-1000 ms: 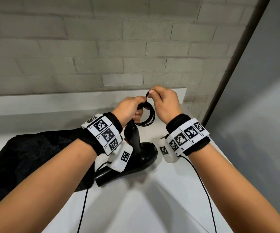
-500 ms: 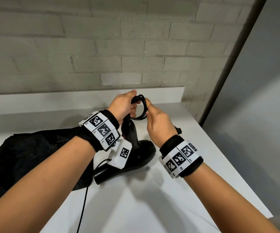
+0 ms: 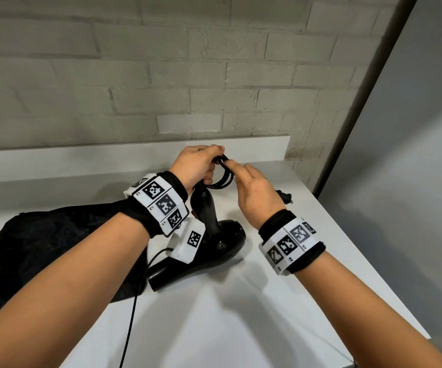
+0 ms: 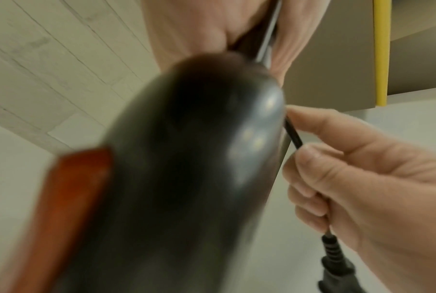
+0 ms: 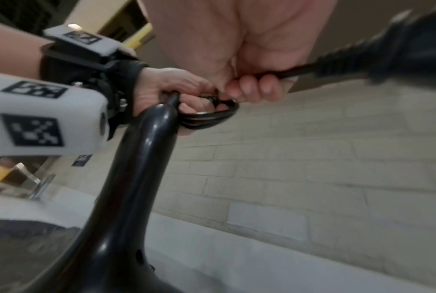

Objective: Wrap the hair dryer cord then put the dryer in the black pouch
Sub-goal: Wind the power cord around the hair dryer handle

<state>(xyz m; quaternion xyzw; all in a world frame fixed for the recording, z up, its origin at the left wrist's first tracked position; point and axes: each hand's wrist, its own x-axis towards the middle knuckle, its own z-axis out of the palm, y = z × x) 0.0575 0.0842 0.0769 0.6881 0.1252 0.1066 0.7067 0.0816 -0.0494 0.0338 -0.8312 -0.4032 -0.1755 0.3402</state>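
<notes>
At the dryer [image 3: 214,235] handle top, left hand [image 3: 193,166] gripping cord loops [image 3: 221,176], right hand [image 3: 254,189] pinching the end. Best to pull snug, tuck the plug [image 3: 283,196].

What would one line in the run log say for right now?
step: wrapping cord | left hand: holds coil | right hand: grips cord near plug | dryer: on counter | pouch: beside dryer

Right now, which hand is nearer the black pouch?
Left. The left hand grips the cord coils just beyond the pouch; the right hand pinches the cord farther right, past the dryer.
</notes>
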